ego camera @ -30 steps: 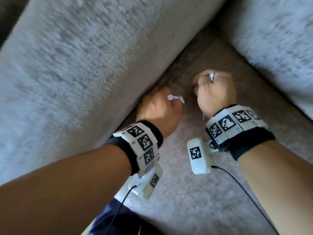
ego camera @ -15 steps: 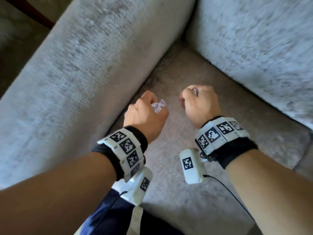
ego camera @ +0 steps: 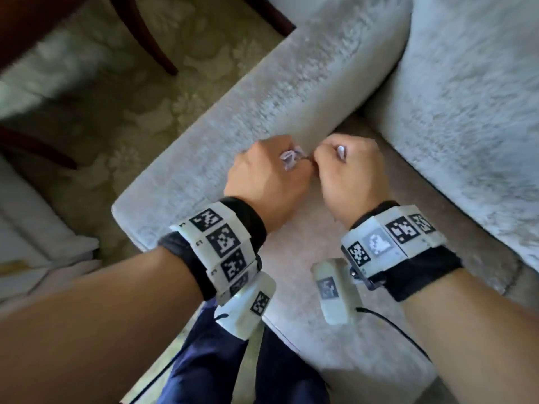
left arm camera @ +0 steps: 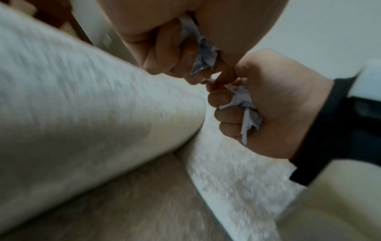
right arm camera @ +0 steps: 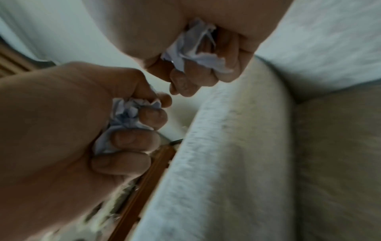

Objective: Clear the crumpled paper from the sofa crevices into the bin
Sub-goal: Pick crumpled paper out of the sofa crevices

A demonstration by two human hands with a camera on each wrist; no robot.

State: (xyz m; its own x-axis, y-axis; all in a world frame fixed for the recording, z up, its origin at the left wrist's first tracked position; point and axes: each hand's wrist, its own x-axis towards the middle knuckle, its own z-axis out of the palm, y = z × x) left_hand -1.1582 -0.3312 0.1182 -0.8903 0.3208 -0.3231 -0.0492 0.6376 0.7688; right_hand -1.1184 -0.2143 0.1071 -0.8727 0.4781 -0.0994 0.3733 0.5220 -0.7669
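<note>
Both hands are fists held close together above the grey sofa's armrest (ego camera: 262,91) and seat cushion (ego camera: 306,258). My left hand (ego camera: 271,167) grips a crumpled white paper (ego camera: 288,158); the wad shows between its curled fingers in the left wrist view (left arm camera: 203,48) and in the right wrist view (right arm camera: 128,112). My right hand (ego camera: 347,164) grips another crumpled paper (ego camera: 340,151), which also shows in the right wrist view (right arm camera: 195,48) and the left wrist view (left arm camera: 245,104). The knuckles of the two hands almost touch. No bin is in view.
The sofa's back cushion (ego camera: 466,97) rises at the right. Left of the armrest lies a patterned carpet (ego camera: 116,112) with dark wooden furniture legs (ego camera: 145,33). Something white and blurred (ego camera: 29,243) sits at the left edge. My navy trouser leg (ego camera: 210,360) is below.
Both hands, each still holding its paper, have lifted away from the seat corner and drawn together. The view has swung left, bringing the carpet and furniture legs into sight.
</note>
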